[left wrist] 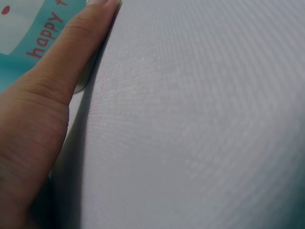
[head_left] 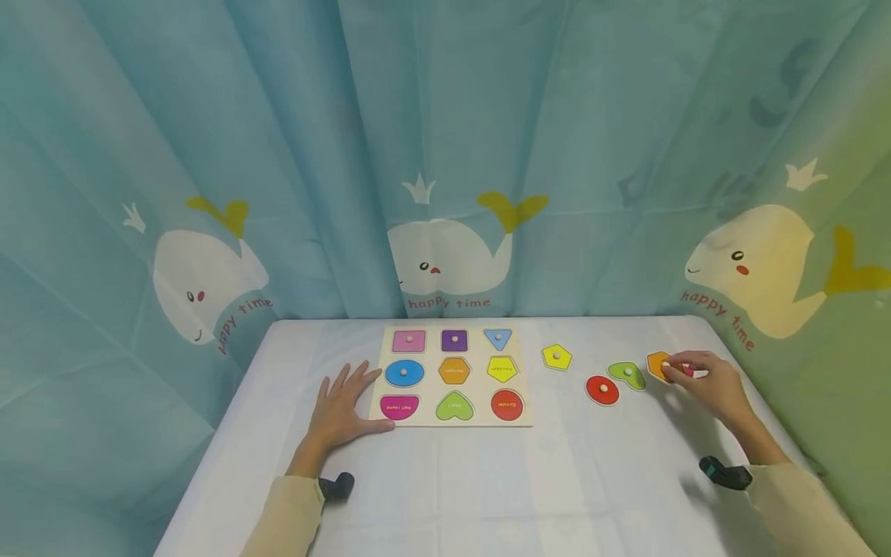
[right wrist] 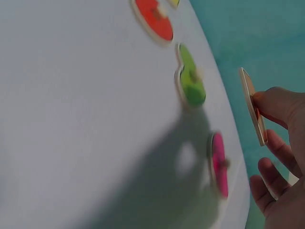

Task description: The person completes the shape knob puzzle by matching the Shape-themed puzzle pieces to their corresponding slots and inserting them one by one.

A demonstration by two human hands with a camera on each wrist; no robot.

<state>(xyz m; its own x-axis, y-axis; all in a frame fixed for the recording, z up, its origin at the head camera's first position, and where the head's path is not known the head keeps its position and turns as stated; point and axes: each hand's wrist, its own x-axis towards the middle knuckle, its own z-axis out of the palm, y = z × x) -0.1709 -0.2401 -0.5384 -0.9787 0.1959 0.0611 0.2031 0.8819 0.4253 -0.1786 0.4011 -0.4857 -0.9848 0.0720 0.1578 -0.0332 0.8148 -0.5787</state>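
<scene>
My right hand pinches the orange hexagon puzzle piece by its knob, holding it above the table in the right wrist view. Below it lies a magenta piece, mostly hidden by the hand in the head view. Fingers spread, my left hand rests along the left edge of the puzzle board, its thumb at the near corner. Knobbed pieces sit in the board: a pink rectangle, purple square, blue triangle and blue oval. The hexagon, pentagon, half-round, heart and circle spaces show printed words.
Right of the board lie a yellow pentagon piece, a red circle piece and a green heart piece. A white cloth covers the table. Curtains printed with whales hang behind and beside it.
</scene>
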